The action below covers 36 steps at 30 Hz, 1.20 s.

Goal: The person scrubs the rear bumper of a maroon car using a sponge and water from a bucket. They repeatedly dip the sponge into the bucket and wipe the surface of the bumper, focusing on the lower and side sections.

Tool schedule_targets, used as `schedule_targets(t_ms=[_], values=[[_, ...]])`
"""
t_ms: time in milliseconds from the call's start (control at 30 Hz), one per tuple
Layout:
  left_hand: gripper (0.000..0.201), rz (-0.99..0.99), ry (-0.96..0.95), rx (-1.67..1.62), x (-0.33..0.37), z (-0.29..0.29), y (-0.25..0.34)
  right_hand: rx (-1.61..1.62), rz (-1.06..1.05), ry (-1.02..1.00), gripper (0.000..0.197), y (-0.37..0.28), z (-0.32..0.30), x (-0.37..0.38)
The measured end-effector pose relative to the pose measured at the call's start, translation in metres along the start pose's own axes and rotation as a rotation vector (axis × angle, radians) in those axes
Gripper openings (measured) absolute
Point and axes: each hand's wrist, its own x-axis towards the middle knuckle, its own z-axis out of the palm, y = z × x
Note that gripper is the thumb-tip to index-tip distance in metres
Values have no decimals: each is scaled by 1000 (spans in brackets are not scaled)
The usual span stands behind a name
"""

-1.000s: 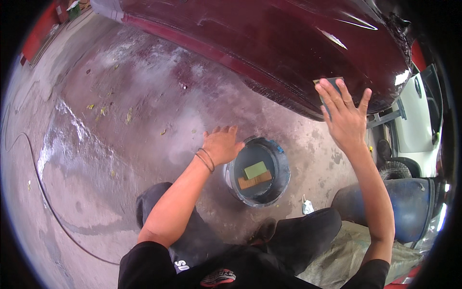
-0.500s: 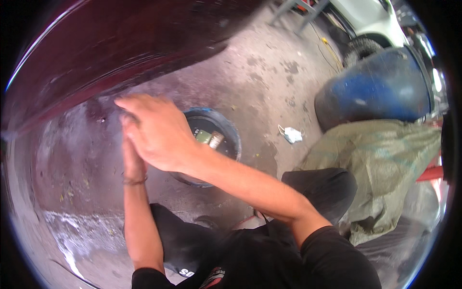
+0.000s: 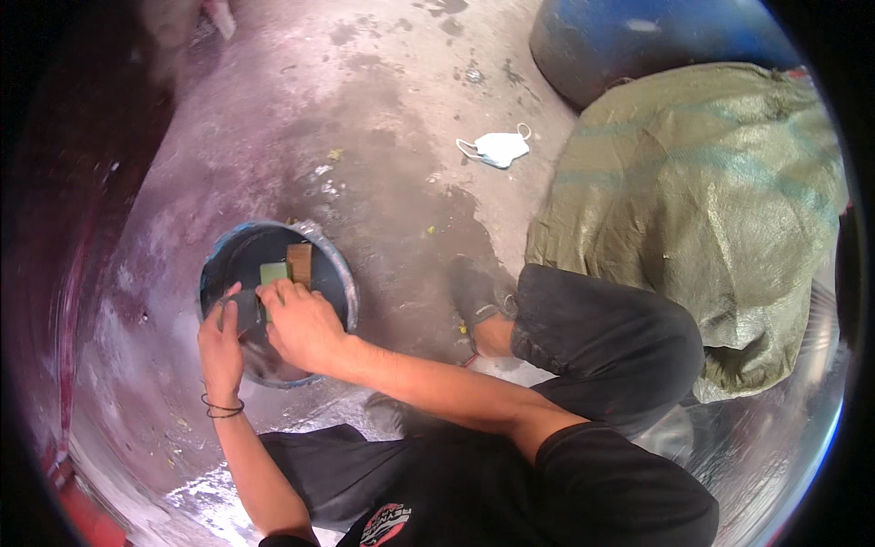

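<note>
A round dark tub [image 3: 347, 290] with a worn blue rim stands on the wet floor in front of me. Inside it a light green block [image 3: 274, 272] lies beside a brown block [image 3: 299, 262]. My left hand [image 3: 220, 351], over the tub's left side, has its thumb and fingers closed on a thin dark grey piece [image 3: 241, 313]. Close to it, my right hand [image 3: 308, 326] reaches over the tub with curled fingers, right at the near end of the green block. Whatever is under those fingers is hidden.
A dark red glossy panel [image 3: 77, 210] curves along the left. A white face mask [image 3: 499, 149] lies on the stained floor ahead. To the right are an olive woven sack [image 3: 684, 201] and a blue barrel [image 3: 638, 36]. My bent knee [image 3: 629, 351] sits beside the sack.
My hands, pressed together near the red panel before, have come down over the tub and parted a little. The dark grey piece now shows in my left hand. The view has shifted.
</note>
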Motion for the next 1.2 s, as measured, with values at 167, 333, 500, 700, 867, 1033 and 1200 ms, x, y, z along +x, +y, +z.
schedule_targets(t_ms=[167,333,500,700,867,1033,1200], values=[[38,94,-132,385,17,28,1,-131,21,-78,67,18,-1,-11],[41,30,-144,302,3,25,-40,-141,30,-161,72,6,27,-24],[40,-16,-133,456,-10,20,-21,-228,63,-233,58,-2,25,-22],[39,25,-49,360,-7,15,3,-331,36,-280,55,4,27,42],[41,204,68,363,-22,-3,-3,-777,-198,-420,34,0,77,78],[34,37,315,163,-43,-37,35,-1054,-191,-845,44,40,75,84],[31,39,589,-13,-80,-66,37,-1129,-204,-869,41,44,103,88]])
